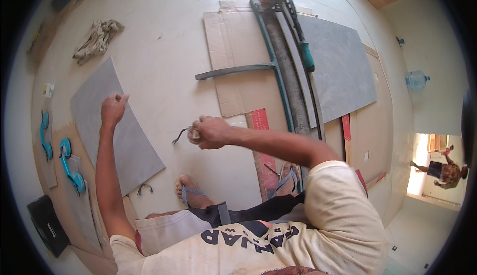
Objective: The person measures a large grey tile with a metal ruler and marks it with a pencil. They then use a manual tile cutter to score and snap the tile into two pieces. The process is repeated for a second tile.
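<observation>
My left hand [114,109] is closed, its fingers drawn together over the grey tile [117,131] that leans at the left. Whatever those fingers hold is too small to make out. In front of me my right hand [212,132] grips a small rounded pale thing with a dark cord [194,135] hanging from it; its kind is unclear. To the right stands a manual tile cutter [280,66] with a teal handle, set on flattened cardboard [238,51]. Another large grey tile [343,66] lies at the cutter's right side.
A crumpled cloth [98,40] lies at the far left. Blue suction lifters [73,168] and a black case [48,226] are along the left side. A water jug [416,79] stands by the right wall. Another person [447,170] is in a doorway at the right.
</observation>
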A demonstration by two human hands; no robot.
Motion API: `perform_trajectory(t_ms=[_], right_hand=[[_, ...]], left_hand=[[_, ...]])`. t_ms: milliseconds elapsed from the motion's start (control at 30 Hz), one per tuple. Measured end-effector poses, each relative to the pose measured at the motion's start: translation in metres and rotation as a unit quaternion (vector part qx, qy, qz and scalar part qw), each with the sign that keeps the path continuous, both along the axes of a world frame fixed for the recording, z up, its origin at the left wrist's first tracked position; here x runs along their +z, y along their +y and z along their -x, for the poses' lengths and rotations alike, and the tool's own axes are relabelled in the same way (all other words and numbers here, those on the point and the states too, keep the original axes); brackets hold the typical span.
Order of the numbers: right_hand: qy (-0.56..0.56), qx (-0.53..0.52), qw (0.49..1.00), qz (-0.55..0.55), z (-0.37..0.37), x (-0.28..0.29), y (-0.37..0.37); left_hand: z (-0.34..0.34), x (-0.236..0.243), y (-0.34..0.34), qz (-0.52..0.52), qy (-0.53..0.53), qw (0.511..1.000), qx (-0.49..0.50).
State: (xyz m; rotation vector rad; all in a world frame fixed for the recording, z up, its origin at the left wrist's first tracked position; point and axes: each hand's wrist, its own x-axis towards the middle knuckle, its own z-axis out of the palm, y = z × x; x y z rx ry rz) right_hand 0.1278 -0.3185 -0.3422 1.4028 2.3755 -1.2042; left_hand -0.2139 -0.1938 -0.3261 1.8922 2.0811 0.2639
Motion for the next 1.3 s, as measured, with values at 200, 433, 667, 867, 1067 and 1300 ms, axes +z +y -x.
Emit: perform_trajectory(t_ms=[200,433,667,867,1067,1300], right_hand=[[-0.094,-0.004,0.995,0.027,-0.169,0.098,-0.012],[0.047,-0.336,0.937,-0.081,-0.329,0.111,-0.102],[0.160,-0.663,0.712,-0.165,-0.447,0.013,-0.194],[-0.018,-0.696,0.696,-0.174,-0.502,-0.060,-0.267],[-0.177,-0.659,0.727,-0.074,-0.491,-0.071,-0.278],[-0.076,-0.716,0.688,-0.087,-0.507,-0.085,-0.238]], left_hand=[[-0.147,0.062,0.025,0.027,-0.085,0.982,-0.168],[-0.324,0.048,0.036,0.224,-0.101,0.915,-0.320],[-0.500,-0.038,-0.008,0.234,-0.280,0.887,-0.285],[-0.602,-0.078,-0.056,0.387,-0.486,0.780,-0.075],[-0.625,-0.086,-0.047,0.281,-0.557,0.781,0.033],[-0.632,-0.116,-0.032,0.248,-0.472,0.845,0.028]])
